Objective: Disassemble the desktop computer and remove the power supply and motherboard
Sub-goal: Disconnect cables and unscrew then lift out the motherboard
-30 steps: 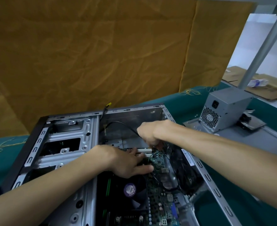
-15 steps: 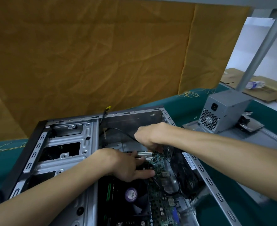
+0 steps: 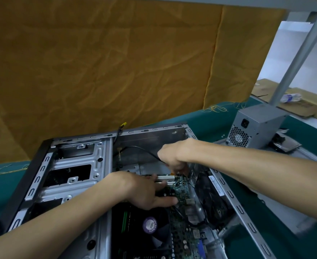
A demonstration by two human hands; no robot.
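Inside the open case (image 3: pixel 75 161), near its far wall, my right hand (image 3: pixel 172 156) pinches a black cable (image 3: pixel 144 149) while my left hand (image 3: pixel 146 191) presses flat on the motherboard (image 3: pixel 182 189); I should pull straight, gently.

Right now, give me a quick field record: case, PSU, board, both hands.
case: open computer case lying on its side on the green table cover
power supply: grey power supply already out, standing on the table to the right of the case
motherboard: motherboard still inside the case
left hand: left hand rests on the board by the white slots, fingers fairly straight
right hand: right hand reaches down at the board's far end, fingers curled; what it grips is hidden
cable: black cable runs up to the right hand
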